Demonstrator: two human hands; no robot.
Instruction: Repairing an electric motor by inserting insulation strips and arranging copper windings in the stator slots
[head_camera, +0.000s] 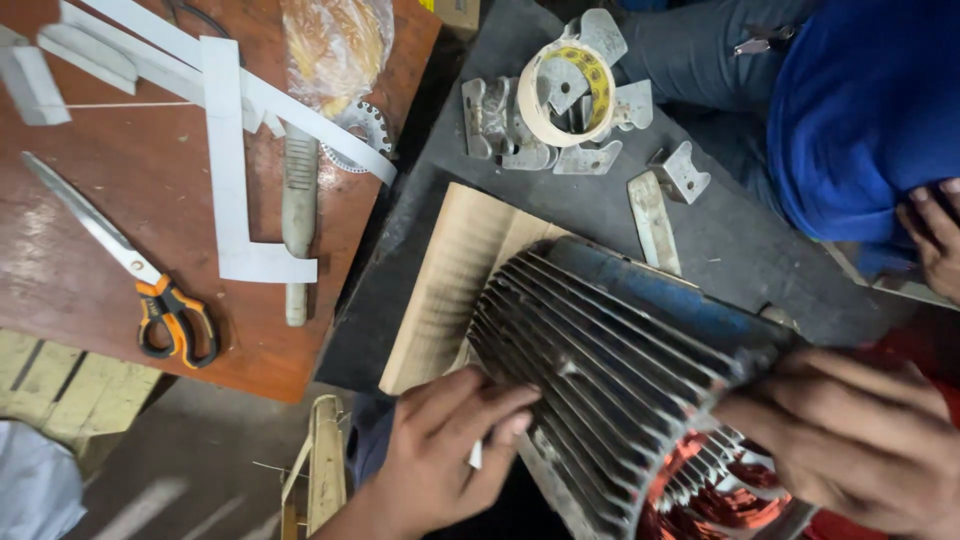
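1. Scissors, orange-handled, lie at 9 o'clock on the reddish-brown table, blades pointing to the upper left.
2. White paper strips cross the table at 11 o'clock; one long strip ends in an L-shaped foot just beside a pale tool handle that lies upright in the view.
3. A clear plastic bag with yellowish contents sits at 12 o'clock on the table's edge, above a small toothed metal ring.
4. A wooden block rests on the dark bench near centre, partly under the motor housing.
5. Left hand, at 6 o'clock: fingers curled and pressed together against the housing's lower-left fins, pinching a small white sliver at the fingertips.
6. Tape roll, at 12 o'clock, sits on a cluster of grey metal brackets; two more brackets lie apart to its right.
7. Finned motor housing, grey with blue paint, lies tilted at centre-right, between both hands; copper windings show at its open end at 5 o'clock.
8. Right hand, at 4 o'clock: fingers closed over the housing's right rim, gripping it.
9. Another person in a blue garment occupies 2 o'clock; that person's hand rests at the right edge.
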